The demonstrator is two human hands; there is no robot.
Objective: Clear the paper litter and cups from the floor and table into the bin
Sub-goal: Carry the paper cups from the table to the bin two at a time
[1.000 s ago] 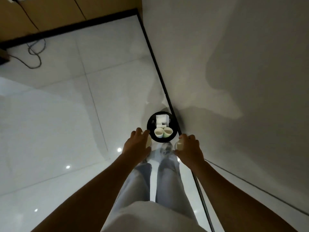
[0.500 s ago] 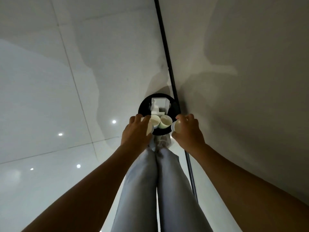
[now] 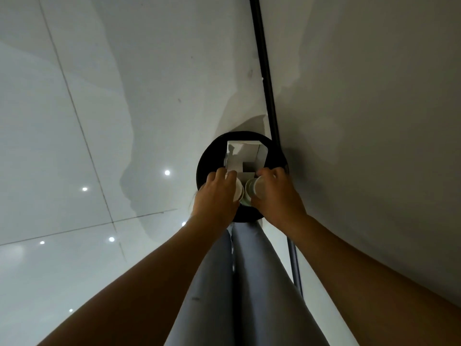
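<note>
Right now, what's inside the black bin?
Inside the bin shows a white folded paper box. The left hand and right hand each hold a paper cup above its mouth, covering whatever lies beneath them.

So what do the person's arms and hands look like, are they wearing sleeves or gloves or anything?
No sleeves and no gloves. Both arms are bare from the bottom edge of the picture all the way to the hands. The left hand and the right hand show no rings, watch or bracelet. The only clothing in view is a pair of light blue-grey trousers between the arms.
</note>
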